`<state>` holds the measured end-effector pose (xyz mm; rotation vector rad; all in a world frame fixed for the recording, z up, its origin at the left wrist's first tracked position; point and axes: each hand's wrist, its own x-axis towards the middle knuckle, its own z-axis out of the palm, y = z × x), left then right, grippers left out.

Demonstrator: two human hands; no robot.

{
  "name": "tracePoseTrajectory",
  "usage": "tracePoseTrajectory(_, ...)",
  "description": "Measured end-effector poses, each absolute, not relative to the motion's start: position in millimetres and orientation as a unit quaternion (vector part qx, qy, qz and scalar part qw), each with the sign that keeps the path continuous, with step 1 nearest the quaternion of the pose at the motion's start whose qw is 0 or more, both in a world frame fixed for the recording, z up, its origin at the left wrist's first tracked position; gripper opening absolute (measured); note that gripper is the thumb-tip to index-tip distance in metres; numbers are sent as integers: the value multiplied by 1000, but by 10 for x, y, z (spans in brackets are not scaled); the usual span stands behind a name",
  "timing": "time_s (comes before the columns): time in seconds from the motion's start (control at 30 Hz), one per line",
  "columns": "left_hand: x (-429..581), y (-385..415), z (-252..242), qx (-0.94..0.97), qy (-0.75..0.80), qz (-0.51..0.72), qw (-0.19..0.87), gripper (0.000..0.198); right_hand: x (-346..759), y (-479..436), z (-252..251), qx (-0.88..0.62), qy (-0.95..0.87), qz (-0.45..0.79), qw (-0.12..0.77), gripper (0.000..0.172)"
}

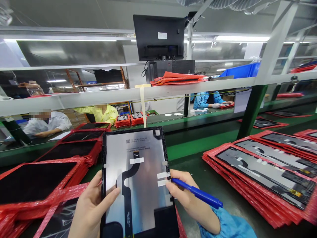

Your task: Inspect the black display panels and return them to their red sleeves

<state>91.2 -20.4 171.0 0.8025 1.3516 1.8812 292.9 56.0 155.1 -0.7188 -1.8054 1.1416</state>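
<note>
A tablet screen panel is held up in front of me, its silvery back facing me. A black flex cable runs down it, and white tape strips lie on its right side. My left hand grips the panel's left edge, thumb on the back surface. Along the right edge, my right hand has its fingers closed on the panel near the tape strips. A blue pen is also in that hand, pointing down to the right. The panel's lower end runs out of view.
Stacks of screen panels on red bubble-wrap sheets stand left and right. A white shelf rail crosses ahead, bearing more red bubble bags and, behind them, a monitor. Several co-workers sit across the green bench.
</note>
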Motion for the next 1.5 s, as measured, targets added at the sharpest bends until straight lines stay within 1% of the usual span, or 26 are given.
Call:
tracePoseTrajectory(0.1,922,-216,1719,321,517,716,343,75,2897,565,1521,-286,-708,476,437,16)
tracePoseTrajectory(0.23,924,-225,1711,319,511,719,345,78,2896,555,1556,-295,-701,458,461,26)
tracePoseTrajectory(0.3,926,-222,1697,321,513,715,350,80,2894,554,1578,-298,-701,453,463,27)
tracePoseTrajectory(0.47,926,-217,1670,325,520,708,350,78,2858,545,1593,-276,-686,501,451,14)
tracePoseTrajectory(0.67,912,-239,1689,330,515,713,344,70,2862,523,1594,-285,-686,493,452,14)
tracePoseTrajectory(0.7,910,-240,1695,333,513,714,340,68,2874,526,1593,-283,-693,483,454,15)
tracePoseTrajectory(0.83,918,-232,1708,333,513,715,339,68,2904,552,1574,-310,-713,424,464,32)
tracePoseTrajectory(0.93,931,-223,1704,334,518,707,347,70,2893,558,1554,-353,-715,389,461,35)
tracePoseTrajectory(1.03,930,-211,1689,319,525,708,348,78,2877,554,1537,-376,-709,359,478,38)
tracePoseTrajectory(1.17,901,-200,1652,315,529,714,334,80,2882,577,1504,-348,-702,370,499,37)
tracePoseTrajectory(1.37,875,-211,1619,349,512,702,351,71,2940,593,1466,-301,-705,397,504,35)
tracePoseTrajectory(1.5,911,-202,1632,357,510,706,337,64,2918,540,1515,-315,-674,429,512,35)
